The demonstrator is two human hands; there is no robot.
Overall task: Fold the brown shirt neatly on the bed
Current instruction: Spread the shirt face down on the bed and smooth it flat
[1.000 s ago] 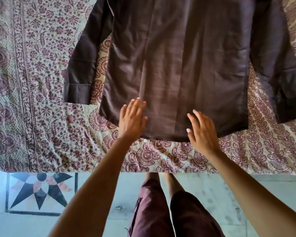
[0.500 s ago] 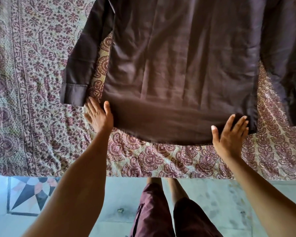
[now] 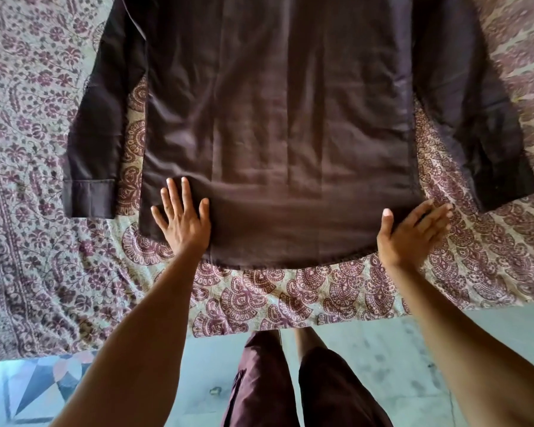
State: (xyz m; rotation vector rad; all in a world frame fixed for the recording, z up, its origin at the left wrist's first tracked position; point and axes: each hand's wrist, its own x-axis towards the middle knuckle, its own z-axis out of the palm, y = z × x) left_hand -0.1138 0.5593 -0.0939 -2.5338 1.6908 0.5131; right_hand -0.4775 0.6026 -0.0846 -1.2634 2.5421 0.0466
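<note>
Now the brown shirt (image 3: pixel 275 118) lies spread on the bed (image 3: pixel 28 211), my left hand (image 3: pixel 181 224) flat on its hem with fingers apart, my right hand (image 3: pixel 410 235) straight-fingered at the other corner — if I press unevenly, the hem may wrinkle.

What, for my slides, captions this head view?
Left hand and right hand flat at the hem of a brown shirt spread on a bedsheet.

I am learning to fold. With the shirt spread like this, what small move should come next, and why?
Probably the left hand should take the sleeve beside it and fold it inward: the brown shirt lies flat, both sleeves spread outward, that cuff nearest.
</note>
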